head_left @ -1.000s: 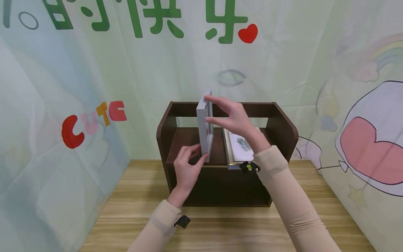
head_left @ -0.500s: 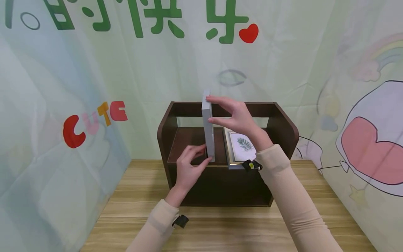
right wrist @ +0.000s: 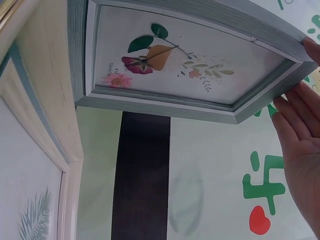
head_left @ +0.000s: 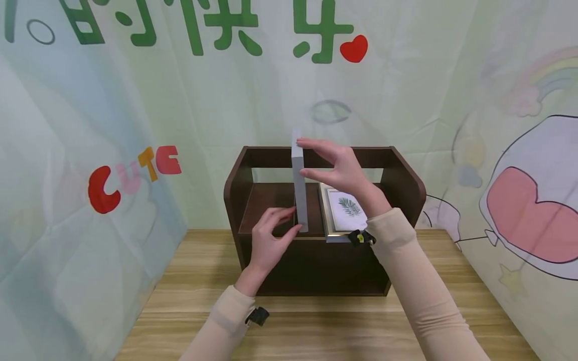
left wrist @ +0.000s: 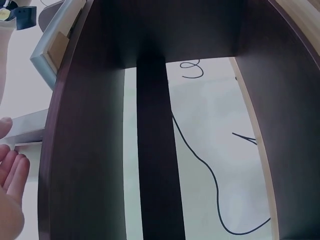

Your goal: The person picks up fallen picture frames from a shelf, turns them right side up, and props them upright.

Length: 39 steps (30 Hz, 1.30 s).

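Observation:
A grey picture frame [head_left: 300,195] stands on its edge on the upper shelf of a dark brown rack [head_left: 271,195], its narrow side towards me. Low on that side, my left hand [head_left: 267,243] pinches the frame between thumb and fingers. My right hand [head_left: 346,170] grips the upper near corner, fingers on top and thumb lower down. Pressed flowers and leaves show on the frame's face [right wrist: 170,55] in the right wrist view. On the left wrist side, only part of the left hand [left wrist: 11,185] and the frame's bottom edge appear.
Right of the upright frame lie stacked picture frames [head_left: 347,210], the top one with a green leaf print. The rack stands on a wood-grain table [head_left: 316,326] before a printed cloth backdrop [head_left: 217,100]. A black cable [left wrist: 215,185] hangs behind the rack.
The upright frame has shifted slightly right and turned, so its face no longer shows from the head. Both hands moved with it; the last half second shows almost no motion.

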Each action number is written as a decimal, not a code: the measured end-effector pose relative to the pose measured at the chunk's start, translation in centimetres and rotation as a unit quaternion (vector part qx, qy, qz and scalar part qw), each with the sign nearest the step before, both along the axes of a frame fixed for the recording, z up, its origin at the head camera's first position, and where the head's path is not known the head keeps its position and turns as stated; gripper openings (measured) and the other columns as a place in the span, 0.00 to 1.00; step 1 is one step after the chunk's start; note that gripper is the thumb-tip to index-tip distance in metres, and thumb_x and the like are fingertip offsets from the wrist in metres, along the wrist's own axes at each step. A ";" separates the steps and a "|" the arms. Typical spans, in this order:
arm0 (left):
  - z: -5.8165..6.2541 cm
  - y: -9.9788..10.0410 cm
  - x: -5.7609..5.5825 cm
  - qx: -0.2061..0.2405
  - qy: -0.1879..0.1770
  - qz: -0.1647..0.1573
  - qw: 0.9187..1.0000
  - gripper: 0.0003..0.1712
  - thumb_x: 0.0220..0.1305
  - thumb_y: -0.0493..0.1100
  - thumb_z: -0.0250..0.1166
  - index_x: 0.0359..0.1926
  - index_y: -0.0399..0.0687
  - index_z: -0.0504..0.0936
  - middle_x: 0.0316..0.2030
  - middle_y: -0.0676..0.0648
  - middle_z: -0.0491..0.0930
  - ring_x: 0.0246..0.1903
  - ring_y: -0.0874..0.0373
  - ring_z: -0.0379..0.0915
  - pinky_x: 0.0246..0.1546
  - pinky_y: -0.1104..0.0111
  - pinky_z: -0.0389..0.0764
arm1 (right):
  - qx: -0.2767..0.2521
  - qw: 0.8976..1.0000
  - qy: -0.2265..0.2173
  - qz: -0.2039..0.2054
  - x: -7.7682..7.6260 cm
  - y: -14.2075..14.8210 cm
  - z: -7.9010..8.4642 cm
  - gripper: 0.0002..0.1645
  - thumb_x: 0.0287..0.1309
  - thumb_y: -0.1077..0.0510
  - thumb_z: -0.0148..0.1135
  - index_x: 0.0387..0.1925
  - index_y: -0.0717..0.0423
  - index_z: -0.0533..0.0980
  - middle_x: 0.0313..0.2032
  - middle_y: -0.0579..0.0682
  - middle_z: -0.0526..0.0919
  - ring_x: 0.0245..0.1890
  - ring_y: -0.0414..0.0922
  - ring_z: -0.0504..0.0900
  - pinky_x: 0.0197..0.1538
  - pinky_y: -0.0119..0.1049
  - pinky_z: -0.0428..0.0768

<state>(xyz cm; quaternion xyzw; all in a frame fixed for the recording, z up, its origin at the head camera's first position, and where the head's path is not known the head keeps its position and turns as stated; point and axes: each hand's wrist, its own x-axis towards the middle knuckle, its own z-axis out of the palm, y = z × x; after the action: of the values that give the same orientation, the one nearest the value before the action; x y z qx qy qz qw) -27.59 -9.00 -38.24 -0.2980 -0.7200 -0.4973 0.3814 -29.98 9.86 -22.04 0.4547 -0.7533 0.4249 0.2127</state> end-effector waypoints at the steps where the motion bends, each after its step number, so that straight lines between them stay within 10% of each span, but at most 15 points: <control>1: 0.0 -0.1 0.0 0.001 -0.001 0.001 1.000 0.20 0.51 0.38 0.72 0.47 0.38 0.82 0.41 0.44 0.79 0.41 0.52 0.80 0.48 0.70 0.80 | -0.001 1.000 -0.001 0.001 0.0 0.0 0.0 0.31 0.50 0.66 0.69 0.58 0.66 0.72 0.59 0.60 0.75 0.63 0.50 0.71 0.67 0.36 0.67; 39: -0.5 -0.3 -0.5 0.003 -0.032 0.093 0.995 0.14 0.52 0.34 0.71 0.42 0.41 0.84 0.36 0.44 0.80 0.36 0.52 0.81 0.40 0.65 0.83 | 0.004 1.000 0.016 0.001 -0.3 -0.7 -0.2 0.31 0.51 0.66 0.68 0.58 0.66 0.71 0.60 0.60 0.74 0.64 0.49 0.70 0.67 0.35 0.67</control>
<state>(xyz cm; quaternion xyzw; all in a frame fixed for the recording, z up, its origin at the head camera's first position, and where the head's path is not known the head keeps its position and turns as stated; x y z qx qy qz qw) -28.04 -9.34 -38.76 -0.2122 -0.7554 -0.4707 0.4033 -30.29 9.15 -22.26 0.4631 -0.7507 0.4153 0.2224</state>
